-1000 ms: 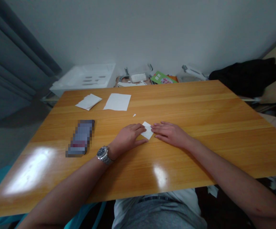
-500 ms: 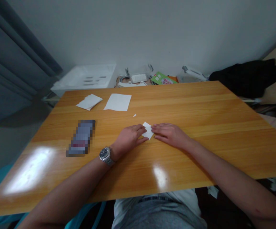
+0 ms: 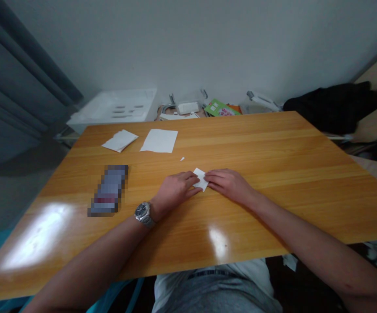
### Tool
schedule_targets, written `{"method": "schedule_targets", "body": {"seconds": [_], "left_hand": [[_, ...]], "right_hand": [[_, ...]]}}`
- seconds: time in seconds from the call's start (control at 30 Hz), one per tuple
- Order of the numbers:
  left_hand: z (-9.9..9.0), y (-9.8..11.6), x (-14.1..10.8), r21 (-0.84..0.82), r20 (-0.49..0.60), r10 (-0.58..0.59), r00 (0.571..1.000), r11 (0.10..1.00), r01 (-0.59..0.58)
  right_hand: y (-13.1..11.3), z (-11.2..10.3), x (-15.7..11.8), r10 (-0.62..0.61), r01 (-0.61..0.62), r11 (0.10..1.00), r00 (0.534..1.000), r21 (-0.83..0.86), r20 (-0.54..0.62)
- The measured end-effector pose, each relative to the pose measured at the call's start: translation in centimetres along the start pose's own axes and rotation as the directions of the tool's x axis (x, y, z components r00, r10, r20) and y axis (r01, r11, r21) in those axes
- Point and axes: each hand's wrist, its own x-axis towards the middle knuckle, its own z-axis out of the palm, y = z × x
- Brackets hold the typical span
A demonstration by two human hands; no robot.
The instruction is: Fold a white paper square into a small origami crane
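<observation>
A small white piece of folded paper (image 3: pixel 201 178) lies on the wooden table (image 3: pixel 260 152), between my two hands. My left hand (image 3: pixel 178 188), with a metal watch (image 3: pixel 143 213) on its wrist, has its fingertips and thumb on the paper's left side. From the other side, my right hand (image 3: pixel 230 182) pinches the paper's right edge with its fingers close together. Parts of the paper are covered by the fingertips. Beyond the hands is a tiny white paper scrap (image 3: pixel 182 159).
A white paper sheet (image 3: pixel 159 141) and a folded white paper (image 3: pixel 120 141) lie toward the far left. A phone (image 3: pixel 110 189), blurred out, rests left of my left hand. Behind the table stand a white tray (image 3: pixel 110 106) and a green booklet (image 3: pixel 221 108).
The fingers of my right hand have closed in on the paper's right edge. My left hand stays on the left side. The whole view has shifted slightly.
</observation>
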Motion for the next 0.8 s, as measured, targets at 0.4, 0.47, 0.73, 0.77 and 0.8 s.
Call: {"method": "schedule_targets", "body": {"seconds": [0.4, 0.47, 0.73, 0.77, 0.8], "left_hand": [[0.0, -0.8, -0.2, -0.208, -0.053, -0.037, 0.998, 0.978, 0.026], [0.0, -0.8, -0.3, -0.222, -0.088, -0.066, 0.994, 0.974, 0.045], [0.4, -0.3, -0.3, -0.263, -0.231, -0.164, 0.959, 0.959, 0.100], [0.3, -0.3, -0.3, -0.269, -0.245, -0.161, 0.956, 0.959, 0.093], [0.2, -0.3, -0.2, -0.272, -0.258, -0.156, 0.953, 0.959, 0.083]], "right_hand": [[-0.3, -0.3, -0.3, 0.144, -0.130, 0.978, 0.986, 0.161, -0.079], [-0.5, -0.6, -0.2, 0.134, -0.117, 0.974, 0.988, 0.196, -0.076], [-1.3, -1.5, 0.1, 0.194, -0.154, 0.960, 0.969, 0.233, -0.155], [-1.2, -1.5, 0.1, 0.223, -0.178, 0.949, 0.962, 0.259, -0.160], [-1.1, -1.4, 0.1, 0.255, -0.200, 0.936, 0.953, 0.291, -0.163]]}}
